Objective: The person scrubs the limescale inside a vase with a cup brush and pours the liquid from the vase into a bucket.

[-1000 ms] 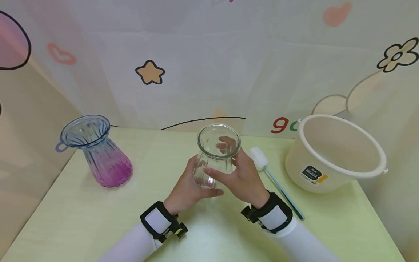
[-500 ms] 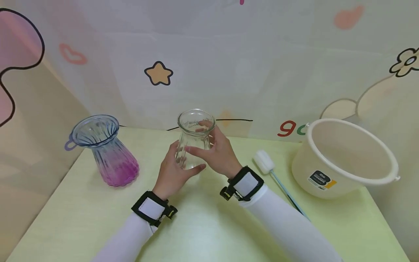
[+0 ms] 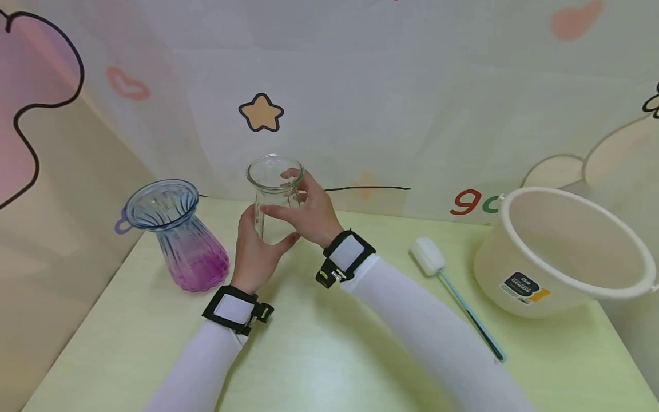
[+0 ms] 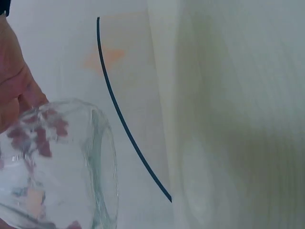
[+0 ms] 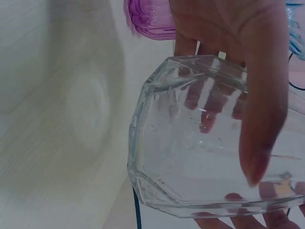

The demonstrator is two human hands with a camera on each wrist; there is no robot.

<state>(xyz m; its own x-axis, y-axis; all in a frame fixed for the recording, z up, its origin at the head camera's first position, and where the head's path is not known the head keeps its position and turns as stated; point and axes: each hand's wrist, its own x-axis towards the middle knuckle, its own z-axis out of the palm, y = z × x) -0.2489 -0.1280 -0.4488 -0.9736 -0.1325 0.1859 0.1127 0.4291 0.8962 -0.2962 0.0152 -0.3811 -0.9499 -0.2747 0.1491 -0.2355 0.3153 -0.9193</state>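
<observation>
Both hands hold a clear glass vase [image 3: 270, 198] upright over the back left part of the table. My left hand [image 3: 257, 257] grips its lower left side, with the thumb across the front near the base. Higher up on the right, my right hand [image 3: 313, 213] wraps the body, thumb in front and fingers behind the glass. In the right wrist view the faceted base of the clear vase [image 5: 171, 143] shows, and fingers are visible through it. Close by on the left stands a ribbed blue-to-pink vase [image 3: 193, 252], with a small purple ring at its rim.
A white sponge brush [image 3: 428, 256] with a blue handle lies right of the hands. Beyond it, at the right, stands a cream bucket [image 3: 494, 269] with a label. A printed cloth [image 3: 360, 114] hangs behind the pale table [image 3: 319, 355].
Both hands have carried the clear vase leftward and toward the back, nearer the blue-to-pink vase. The head view has shifted slightly left. The brush and bucket stay in place.
</observation>
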